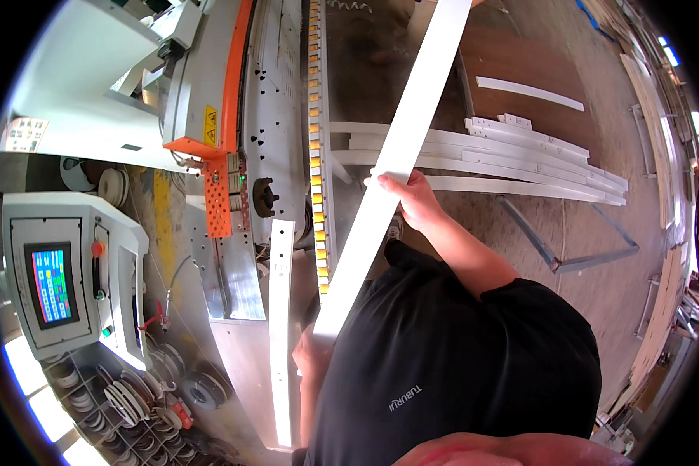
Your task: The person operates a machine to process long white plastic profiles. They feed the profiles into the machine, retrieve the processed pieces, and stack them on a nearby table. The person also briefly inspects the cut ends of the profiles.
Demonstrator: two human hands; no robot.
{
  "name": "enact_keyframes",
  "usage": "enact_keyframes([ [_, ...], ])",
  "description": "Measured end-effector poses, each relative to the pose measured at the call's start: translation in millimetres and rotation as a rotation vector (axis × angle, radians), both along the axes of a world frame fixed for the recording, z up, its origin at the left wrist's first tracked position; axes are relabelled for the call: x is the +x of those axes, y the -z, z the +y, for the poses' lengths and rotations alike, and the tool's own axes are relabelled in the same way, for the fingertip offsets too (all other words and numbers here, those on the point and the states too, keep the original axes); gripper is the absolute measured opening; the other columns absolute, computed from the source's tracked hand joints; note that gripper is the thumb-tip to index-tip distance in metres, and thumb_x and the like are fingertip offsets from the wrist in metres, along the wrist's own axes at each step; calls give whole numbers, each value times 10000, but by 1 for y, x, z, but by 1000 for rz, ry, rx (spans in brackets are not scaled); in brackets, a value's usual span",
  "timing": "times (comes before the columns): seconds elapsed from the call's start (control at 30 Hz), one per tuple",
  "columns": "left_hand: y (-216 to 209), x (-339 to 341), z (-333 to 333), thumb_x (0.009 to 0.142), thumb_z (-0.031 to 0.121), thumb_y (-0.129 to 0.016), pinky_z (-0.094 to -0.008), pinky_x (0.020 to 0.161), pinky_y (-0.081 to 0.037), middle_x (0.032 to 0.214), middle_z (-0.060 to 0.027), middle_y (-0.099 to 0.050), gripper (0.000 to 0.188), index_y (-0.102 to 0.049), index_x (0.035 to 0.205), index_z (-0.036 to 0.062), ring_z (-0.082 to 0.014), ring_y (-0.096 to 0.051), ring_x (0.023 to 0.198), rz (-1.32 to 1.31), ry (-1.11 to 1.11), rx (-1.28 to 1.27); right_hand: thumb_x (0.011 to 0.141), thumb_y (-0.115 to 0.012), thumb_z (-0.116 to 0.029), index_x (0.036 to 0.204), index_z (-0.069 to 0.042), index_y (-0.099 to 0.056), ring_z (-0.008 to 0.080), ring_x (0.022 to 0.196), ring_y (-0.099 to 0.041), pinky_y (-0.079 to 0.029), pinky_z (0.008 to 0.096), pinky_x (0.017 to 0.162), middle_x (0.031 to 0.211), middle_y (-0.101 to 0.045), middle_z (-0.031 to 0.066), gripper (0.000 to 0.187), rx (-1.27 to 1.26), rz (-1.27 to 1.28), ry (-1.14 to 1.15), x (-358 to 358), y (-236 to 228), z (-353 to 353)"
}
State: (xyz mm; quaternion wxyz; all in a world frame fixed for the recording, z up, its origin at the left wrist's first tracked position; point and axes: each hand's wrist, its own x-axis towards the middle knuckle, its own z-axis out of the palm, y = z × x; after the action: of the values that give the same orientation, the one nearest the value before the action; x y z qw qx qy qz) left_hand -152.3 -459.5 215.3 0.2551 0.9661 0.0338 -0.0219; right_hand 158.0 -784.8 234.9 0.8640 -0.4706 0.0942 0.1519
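A long white board (392,167) slants from the top edge of the view down to the front of my body. My right hand (413,198) grips it near its middle, thumb on top and fingertips showing at the far edge. Around its near end my left hand (311,357) is closed, its fingers partly hidden by the board. Left of the board, a narrower white strip with holes (281,326) lies lengthwise on the machine's grey surface. Beside the board runs a rail of yellow rollers (315,167).
An edge-processing machine with an orange guard (219,190) stands at left, near a control panel with a lit screen (52,285). Stacked white strips (520,159) lie at right, by a metal frame (555,264). Tape rolls (128,400) fill a rack at lower left.
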Motion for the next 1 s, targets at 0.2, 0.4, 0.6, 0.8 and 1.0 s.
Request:
enact_keyframes([
  [0.2, 3, -22, 12, 729, 268, -906, -491, 893, -576, 1163, -223, -726, 747, -584, 1355, 18, -449, -712, 1054, 192, -123, -176, 1064, -679, -218, 1329, 17, -657, 221, 1127, -733, -597, 397, 987, 1269, -745, 150, 355, -131, -134, -163, -40, -23, 18],
  [0.4, -31, -33, 18, 691, 232, -919, -469, 926, -568, 1135, -247, -733, 766, -607, 1348, -7, -446, -711, 1075, 232, -128, -388, 1093, -629, -267, 1275, 9, -683, 127, 1043, -667, -529, 318, 928, 1160, -728, 61, 335, -171, -239, -356, -68, -50, 23],
  [0.6, -46, -53, 28, 628, 329, -988, -422, 878, -602, 1108, -206, -764, 825, -654, 1303, -8, -382, -758, 993, 155, -174, -223, 1131, -544, -270, 1488, 30, -511, 225, 1241, -672, -547, 373, 1050, 1439, -650, 201, 468, -123, -260, -320, -87, -58, 41],
  [0.8, -65, -62, 35, 609, 308, -994, -452, 815, -611, 1027, -228, -764, 822, -649, 1286, -5, -412, -763, 909, 18, -173, -99, 1136, -526, -259, 1522, 39, -463, 285, 1328, -643, -528, 415, 1119, 1504, -595, 251, 492, -39, -309, -316, -98, -63, 50],
  [1.0, -65, -69, 43, 621, 386, -999, -424, 816, -609, 994, -229, -764, 858, -649, 1286, -27, -373, -774, 899, 99, -169, -242, 1092, -643, -261, 1428, 25, -540, 179, 1185, -648, -523, 344, 1023, 1339, -663, 118, 453, -134, -375, -357, -111, -88, 56],
])
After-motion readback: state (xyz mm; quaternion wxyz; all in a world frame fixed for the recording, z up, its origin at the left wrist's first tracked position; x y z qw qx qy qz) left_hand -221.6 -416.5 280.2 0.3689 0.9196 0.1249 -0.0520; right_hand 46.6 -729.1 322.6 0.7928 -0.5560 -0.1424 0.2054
